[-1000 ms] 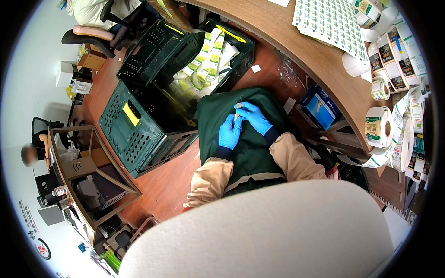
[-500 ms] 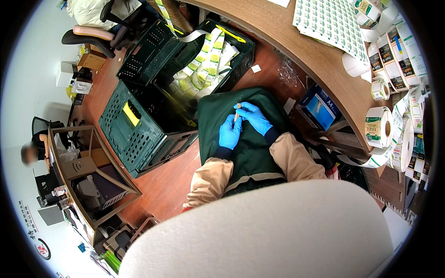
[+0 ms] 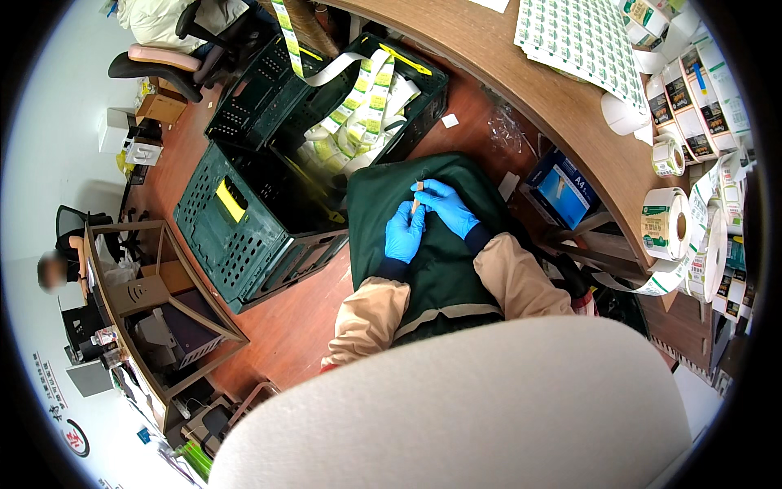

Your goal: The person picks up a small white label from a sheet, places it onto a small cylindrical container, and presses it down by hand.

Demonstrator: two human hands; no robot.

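Over the dark green apron on my lap, my two blue-gloved hands meet at the fingertips. A small, narrow tan piece stands between them; it is too small to tell its kind. My left hand pinches its lower end with closed fingers. My right hand has its fingers closed about the upper part. Beyond them, a dark green plastic crate holds a loose heap of yellow-green label strips.
Another green crate with a yellow handle stands at left. A wooden desk curves along the right, bearing label sheets and label rolls. Below it sits a blue box. Someone is at the far left.
The hanging label strip above the crate has shifted a little to the left and downward. My hands and the tan piece stay in place.
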